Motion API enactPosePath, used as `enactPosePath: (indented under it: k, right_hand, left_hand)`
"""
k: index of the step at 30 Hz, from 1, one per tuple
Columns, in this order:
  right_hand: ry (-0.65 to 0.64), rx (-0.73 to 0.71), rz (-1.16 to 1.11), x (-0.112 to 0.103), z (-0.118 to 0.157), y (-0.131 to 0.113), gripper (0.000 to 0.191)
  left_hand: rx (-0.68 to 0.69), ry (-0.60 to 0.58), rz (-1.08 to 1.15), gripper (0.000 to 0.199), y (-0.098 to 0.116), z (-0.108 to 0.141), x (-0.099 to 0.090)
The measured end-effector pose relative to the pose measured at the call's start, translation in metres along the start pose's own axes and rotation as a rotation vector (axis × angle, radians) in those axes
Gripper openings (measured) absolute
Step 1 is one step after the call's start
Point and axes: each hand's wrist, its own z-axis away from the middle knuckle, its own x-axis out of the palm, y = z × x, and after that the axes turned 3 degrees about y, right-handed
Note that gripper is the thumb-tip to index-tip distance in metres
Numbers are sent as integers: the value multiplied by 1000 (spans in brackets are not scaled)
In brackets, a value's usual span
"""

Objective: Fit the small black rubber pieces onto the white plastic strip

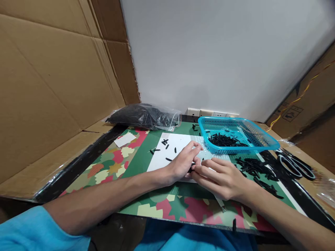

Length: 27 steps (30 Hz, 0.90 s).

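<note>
My left hand [184, 161] and my right hand [219, 175] meet over a white sheet [157, 161]. Their fingertips are closed around a small black piece [192, 167], mostly hidden by the fingers, so its exact kind cannot be made out. Several short black strips [164, 142] lie scattered on the sheet, left of and beyond my hands. Past my right hand is a blue plastic basket [239, 151] with a heap of similar black strips [225, 140] in it. A loose pile of these strips [253, 168] lies right of my right wrist.
Black-handled scissors [295, 168] lie at the table's right edge. A clear bag of dark material [141, 116] rests at the back left, near a white paper scrap [125, 139]. Cardboard [52, 69] stands along the left, and a white wall with sockets [206, 113] closes off the back.
</note>
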Motion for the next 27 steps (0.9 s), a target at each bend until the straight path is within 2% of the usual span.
enactPosePath:
  k: [5, 11, 16, 20, 27]
  right_hand:
    - [50, 33, -98, -4, 7, 4, 19]
    - [154, 399, -265, -2, 14, 16, 13]
    - [203, 548, -295, -2, 17, 24, 13]
    - [216, 596, -329, -3, 19, 24, 15]
    - [224, 590, -319, 1, 18, 25, 11]
  left_hand:
    - [-29, -56, -16, 32, 4, -1, -1]
    - [-56, -68, 0, 36, 9, 1, 0]
    - [-39, -116, 53, 45, 11, 5, 0]
    - [37, -130, 104, 44, 11, 4, -1]
    - [151, -153, 85, 51, 8, 0, -4]
